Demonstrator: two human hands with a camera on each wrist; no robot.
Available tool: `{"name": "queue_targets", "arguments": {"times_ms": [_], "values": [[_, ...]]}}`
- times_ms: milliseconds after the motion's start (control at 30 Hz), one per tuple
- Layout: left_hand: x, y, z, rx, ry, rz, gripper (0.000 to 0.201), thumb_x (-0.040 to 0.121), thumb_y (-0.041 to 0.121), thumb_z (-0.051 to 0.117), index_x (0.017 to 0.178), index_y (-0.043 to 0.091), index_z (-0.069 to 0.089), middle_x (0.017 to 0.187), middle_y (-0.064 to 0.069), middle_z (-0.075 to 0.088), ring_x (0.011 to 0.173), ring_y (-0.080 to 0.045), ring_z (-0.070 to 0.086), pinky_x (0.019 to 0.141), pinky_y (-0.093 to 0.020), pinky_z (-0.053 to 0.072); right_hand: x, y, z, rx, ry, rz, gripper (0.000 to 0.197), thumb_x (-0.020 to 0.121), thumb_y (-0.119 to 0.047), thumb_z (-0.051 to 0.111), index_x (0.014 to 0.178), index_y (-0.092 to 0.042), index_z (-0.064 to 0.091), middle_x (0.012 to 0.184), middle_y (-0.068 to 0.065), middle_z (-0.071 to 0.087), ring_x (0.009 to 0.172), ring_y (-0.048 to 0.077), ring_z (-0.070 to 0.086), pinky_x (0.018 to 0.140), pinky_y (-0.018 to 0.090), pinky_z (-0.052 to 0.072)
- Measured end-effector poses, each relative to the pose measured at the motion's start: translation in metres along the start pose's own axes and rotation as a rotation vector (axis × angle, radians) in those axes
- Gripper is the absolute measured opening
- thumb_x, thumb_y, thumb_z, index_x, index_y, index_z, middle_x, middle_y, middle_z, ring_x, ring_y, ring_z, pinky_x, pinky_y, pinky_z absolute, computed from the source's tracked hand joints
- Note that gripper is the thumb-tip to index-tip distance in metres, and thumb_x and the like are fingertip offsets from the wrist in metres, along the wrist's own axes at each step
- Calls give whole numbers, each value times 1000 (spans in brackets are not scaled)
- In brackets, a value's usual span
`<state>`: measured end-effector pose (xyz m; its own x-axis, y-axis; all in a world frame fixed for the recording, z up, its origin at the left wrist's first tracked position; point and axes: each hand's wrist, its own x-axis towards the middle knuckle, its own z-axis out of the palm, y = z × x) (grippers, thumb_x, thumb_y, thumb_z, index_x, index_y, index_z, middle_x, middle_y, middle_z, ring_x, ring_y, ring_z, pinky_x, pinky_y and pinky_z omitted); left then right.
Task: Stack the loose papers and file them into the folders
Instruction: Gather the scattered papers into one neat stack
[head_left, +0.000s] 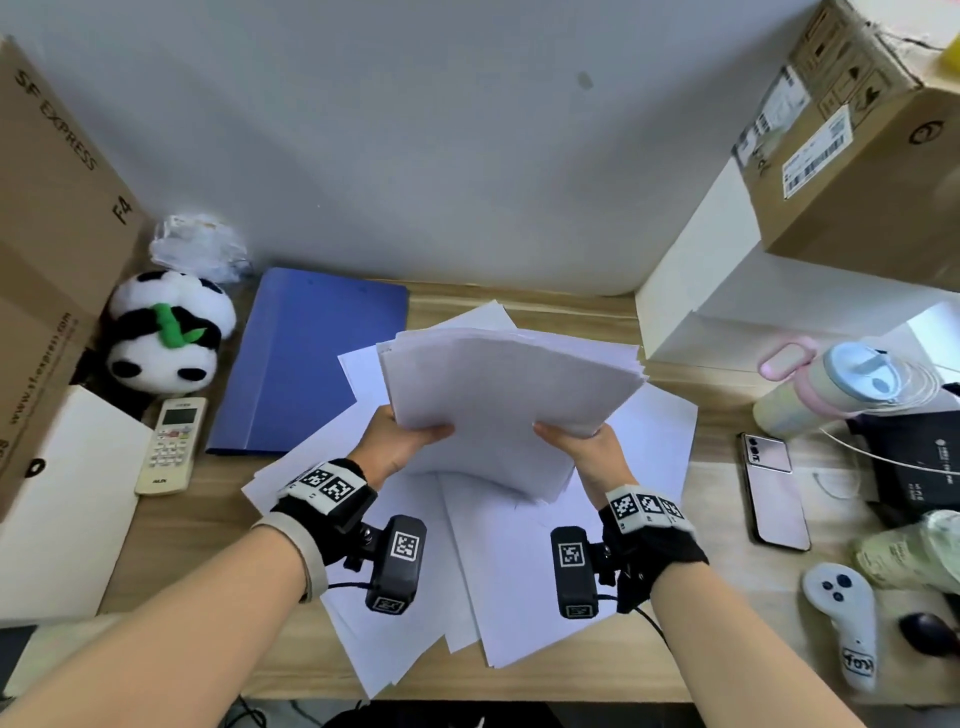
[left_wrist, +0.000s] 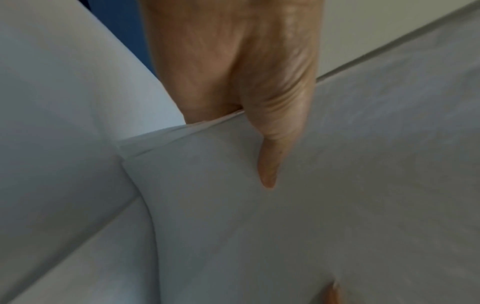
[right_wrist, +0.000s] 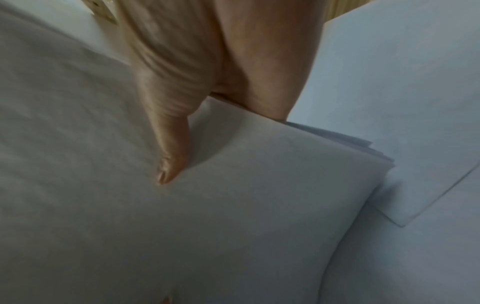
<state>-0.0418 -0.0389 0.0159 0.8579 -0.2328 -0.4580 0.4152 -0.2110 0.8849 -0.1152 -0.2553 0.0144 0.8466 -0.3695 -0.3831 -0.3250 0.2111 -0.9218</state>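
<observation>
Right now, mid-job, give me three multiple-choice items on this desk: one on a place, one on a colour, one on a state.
1. Where does the folder lie?
A. left of the loose sheets
B. under the phone
C. on the cardboard box

2. What colour is the folder?
A. red
B. blue
C. green

3. How is the paper stack held?
A. flat on the desk
B. by one hand
C. by both hands

Key: 1 A, it lies beside the panda toy. 2 B, its cover is blue. 3 C, left hand and right hand each grip a near corner.

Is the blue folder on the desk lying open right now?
No, the blue folder lies closed and flat on the desk, left of the paper stack held by the left hand and right hand.
</observation>
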Motion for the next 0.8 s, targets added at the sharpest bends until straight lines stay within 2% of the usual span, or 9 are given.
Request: {"name": "queue_targets", "arguments": {"times_ms": [167,267,367,467,600,667,733,767,800], "values": [[5,-5,3,20,-7,-26,26,84,9,69,110,8,66,108,-10,68,103,-23,63,89,-29,46,5,12,-7,-135,-29,71,19,77,-4,73,90,-16,68,101,10,69,94,22,65,91,32,49],[12,-2,4,90,-25,-16,33,86,12,66,117,1,62,117,-14,67,111,-26,63,102,-36,46,11,12,-21,-112,-68,140,19,79,-1,69,96,-9,66,103,14,68,94,25,65,89,31,51],[19,-1,6,138,4,-50,36,90,9,62,123,-2,57,122,-14,63,112,-27,60,97,-30,44,18,16,-47,-85,-105,287,27,83,8,60,107,-4,61,96,9,66,87,21,62,84,28,49],[21,-13,4,167,86,-141,35,91,5,58,124,-6,56,122,-17,62,109,-31,60,88,-28,43,29,32,-80,-232,115,431,31,87,2,58,117,-4,60,91,5,64,88,20,60,78,25,45],[19,-45,-6,195,169,-276,33,89,2,59,121,-7,58,124,-21,62,106,-29,61,89,-31,44,34,49,-115,-537,437,565,58,86,-16,65,138,-5,43,136,13,53,118,31,57,95,33,43],[16,-60,-11,201,233,-349,35,88,2,61,121,-8,58,124,-22,62,112,-33,60,94,-36,45,33,54,-127,-577,485,595,59,78,-21,72,130,-1,51,127,16,59,112,32,61,96,36,47],[13,-72,-14,189,294,-418,37,87,2,62,121,-10,56,125,-23,61,116,-35,58,99,-39,43,34,56,-132,-608,546,611,49,64,-29,80,99,2,65,104,18,69,92,30,68,83,37,54],[12,-78,-16,191,326,-441,36,86,1,62,120,-11,55,124,-23,61,116,-36,58,99,-39,43,39,61,-138,-597,575,605,52,58,-33,84,91,2,64,97,17,70,86,28,68,75,35,54],[11,-81,-16,194,351,-461,36,86,1,62,119,-13,55,123,-24,61,115,-37,58,98,-38,43,44,66,-142,-595,582,593,61,54,-36,85,97,1,62,96,16,68,86,27,66,71,33,50]]}}
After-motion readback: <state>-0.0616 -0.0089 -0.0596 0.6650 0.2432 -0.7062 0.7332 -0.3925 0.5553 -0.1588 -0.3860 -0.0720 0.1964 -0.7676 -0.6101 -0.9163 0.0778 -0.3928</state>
